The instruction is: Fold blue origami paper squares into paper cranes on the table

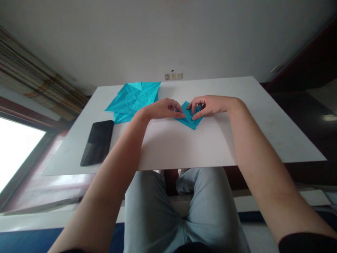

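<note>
the left hand [164,109] and right hand [207,104] are bent over a small folded blue paper [188,116], which lies between them on the white surface [181,151]. from where i stand, the left hand has its thumb and fingers curled at the paper's left side, and the right hand's thumb and fingertips come down on its right part; whether either is pinching a layer, i cannot tell. the folding looks well under way to me: the paper is already a compact, pointed shape, though its flaps don't seem fully pressed flat, so i'd judge some creasing is left. how many folds remain doesn't show. off to the left spreads a wide blue sheet [135,98], crossed with creases, and a dark phone [97,143] lies near it.
</note>
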`<state>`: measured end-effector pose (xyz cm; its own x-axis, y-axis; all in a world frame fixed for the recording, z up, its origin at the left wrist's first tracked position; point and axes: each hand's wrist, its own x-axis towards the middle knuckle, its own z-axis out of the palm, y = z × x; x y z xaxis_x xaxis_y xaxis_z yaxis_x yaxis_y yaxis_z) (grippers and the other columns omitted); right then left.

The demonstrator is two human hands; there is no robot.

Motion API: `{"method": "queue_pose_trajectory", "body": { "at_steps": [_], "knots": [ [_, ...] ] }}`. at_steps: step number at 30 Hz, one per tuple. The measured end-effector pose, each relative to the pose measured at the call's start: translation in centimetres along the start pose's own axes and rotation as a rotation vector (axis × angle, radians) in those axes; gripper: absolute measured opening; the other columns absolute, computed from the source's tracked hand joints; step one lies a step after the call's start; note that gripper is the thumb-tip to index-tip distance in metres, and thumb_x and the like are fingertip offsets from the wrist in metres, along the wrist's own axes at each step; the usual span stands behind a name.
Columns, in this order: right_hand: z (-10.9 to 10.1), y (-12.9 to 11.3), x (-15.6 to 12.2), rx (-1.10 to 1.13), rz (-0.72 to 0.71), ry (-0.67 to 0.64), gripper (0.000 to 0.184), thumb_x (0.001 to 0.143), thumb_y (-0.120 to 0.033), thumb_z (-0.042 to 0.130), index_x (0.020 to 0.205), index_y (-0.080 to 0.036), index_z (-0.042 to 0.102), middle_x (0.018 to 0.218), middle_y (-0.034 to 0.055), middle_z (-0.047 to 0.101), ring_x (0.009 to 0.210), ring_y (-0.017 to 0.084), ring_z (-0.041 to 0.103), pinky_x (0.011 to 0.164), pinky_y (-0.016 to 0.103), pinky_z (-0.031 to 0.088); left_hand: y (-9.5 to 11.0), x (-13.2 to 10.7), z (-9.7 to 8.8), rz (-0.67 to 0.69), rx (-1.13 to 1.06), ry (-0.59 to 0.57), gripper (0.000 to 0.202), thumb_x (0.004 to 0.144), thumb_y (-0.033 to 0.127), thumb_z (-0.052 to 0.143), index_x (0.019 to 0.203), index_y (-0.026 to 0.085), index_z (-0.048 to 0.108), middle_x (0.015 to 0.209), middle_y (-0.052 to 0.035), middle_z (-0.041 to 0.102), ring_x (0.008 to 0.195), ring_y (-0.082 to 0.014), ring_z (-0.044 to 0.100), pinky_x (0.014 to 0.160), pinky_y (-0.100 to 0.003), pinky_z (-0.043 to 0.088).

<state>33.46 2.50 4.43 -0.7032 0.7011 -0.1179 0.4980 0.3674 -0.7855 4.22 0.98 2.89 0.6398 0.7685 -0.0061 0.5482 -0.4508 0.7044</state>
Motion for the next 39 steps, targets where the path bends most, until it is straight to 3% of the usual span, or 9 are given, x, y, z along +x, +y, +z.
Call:
{"method": "queue_pose_trajectory", "body": {
  "at_steps": [5,10,15,24,33,39],
  "knots": [
    [-0.2,0.3,-0.1,-0.006,-0.008,-0.009,0.051,0.056,-0.066,0.109,0.085,-0.03,0.088,0.122,0.0057,0.085,0.101,0.029,0.072,0.084,0.041,0.055,0.0,0.1,0.1,0.007,-0.011,0.013,0.039,0.083,0.057,0.091,0.105,0.025,0.091,0.096,-0.0052,0.084,0.092,-0.0221,0.075,0.081,-0.033,0.058],
    [-0.2,0.6,0.0,0.017,0.023,0.046,0.049,0.057,-0.059,0.111,0.09,-0.032,0.088,0.106,0.0038,0.084,0.093,0.027,0.07,0.077,0.039,0.054,-0.2,0.1,0.2,0.039,-0.015,-0.011,0.039,0.081,0.055,0.091,0.106,0.025,0.09,0.101,-0.0053,0.085,0.093,-0.0221,0.074,0.083,-0.033,0.058],
    [-0.3,1.2,0.2,0.05,0.044,0.068,0.044,0.062,-0.05,0.113,0.093,-0.031,0.088,0.086,0.0014,0.076,0.084,0.024,0.067,0.073,0.038,0.051,-0.3,0.1,0.3,0.025,0.016,0.045,0.046,0.075,0.056,0.097,0.108,0.025,0.091,0.093,-0.0056,0.081,0.086,-0.0223,0.074,0.078,-0.034,0.057],
    [-0.5,1.7,0.3,0.035,0.065,0.043,0.05,0.065,-0.066,0.107,0.096,-0.032,0.089,0.092,0.0017,0.077,0.081,0.022,0.063,0.07,0.036,0.047,0.2,0.0,0.5,0.02,-0.044,0.053,0.046,0.08,0.056,0.095,0.113,0.023,0.09,0.096,-0.0064,0.083,0.09,-0.0233,0.077,0.082,-0.034,0.059],
    [-0.6,2.4,0.6,0.029,0.036,0.024,0.052,0.065,-0.067,0.108,0.099,-0.032,0.089,0.08,-0.001,0.07,0.074,0.019,0.058,0.068,0.035,0.043,0.4,0.1,0.8,0.028,-0.049,0.048,0.042,0.084,0.053,0.091,0.112,0.023,0.089,0.103,-0.0073,0.085,0.092,-0.023,0.077,0.084,-0.035,0.06],
    [-0.5,1.8,0.5,0.025,0.029,0.055,0.048,0.063,-0.059,0.111,0.096,-0.033,0.087,0.088,0.0007,0.074,0.087,0.024,0.064,0.074,0.037,0.046,0.1,0.2,0.8,0.039,-0.003,0.047,0.033,0.084,0.039,0.087,0.114,0.024,0.089,0.097,-0.0046,0.082,0.089,-0.0216,0.073,0.083,-0.034,0.058]
  ]
}}
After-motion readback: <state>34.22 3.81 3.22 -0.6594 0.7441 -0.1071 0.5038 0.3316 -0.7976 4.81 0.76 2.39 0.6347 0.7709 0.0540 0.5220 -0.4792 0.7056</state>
